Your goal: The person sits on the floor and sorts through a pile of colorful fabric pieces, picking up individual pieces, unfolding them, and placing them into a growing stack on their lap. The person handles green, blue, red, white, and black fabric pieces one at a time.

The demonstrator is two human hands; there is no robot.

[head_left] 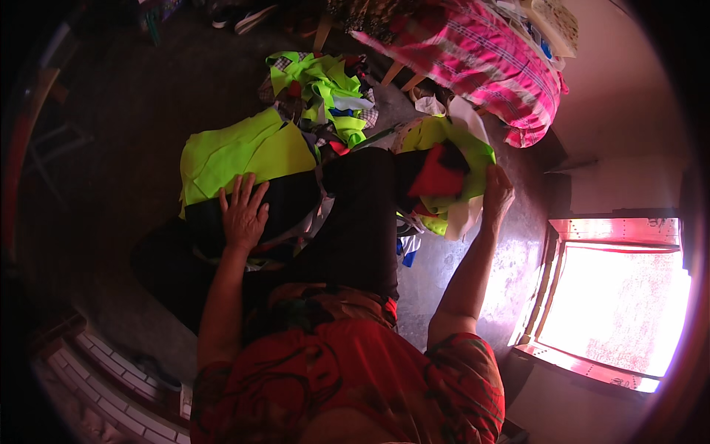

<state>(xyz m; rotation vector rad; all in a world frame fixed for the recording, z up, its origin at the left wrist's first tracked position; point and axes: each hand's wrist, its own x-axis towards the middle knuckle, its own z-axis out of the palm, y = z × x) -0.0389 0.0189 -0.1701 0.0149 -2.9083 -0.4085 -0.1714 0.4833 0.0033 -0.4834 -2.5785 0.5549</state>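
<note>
My left hand [244, 216] lies flat, fingers spread, on a dark piece of cloth [290, 198] over my left leg. Just beyond its fingertips, neon yellow-green cloth pieces [240, 152] are stacked. Off to the right, my right hand [498, 194] is closed on the edge of a neon green piece of cloth [475, 148]. That piece is at the side of a bundle holding red cloth [441, 174], dark cloth and pale cloth. My right fingertips are partly hidden by the hand itself.
A heap of neon green, checked and dark scraps [325, 92] lies on the floor ahead. Pink plaid cloth [488, 59] drapes over wooden-legged furniture at the far right. A bright window [617, 303] is on the right. Shoes [255, 18] sit at the far edge.
</note>
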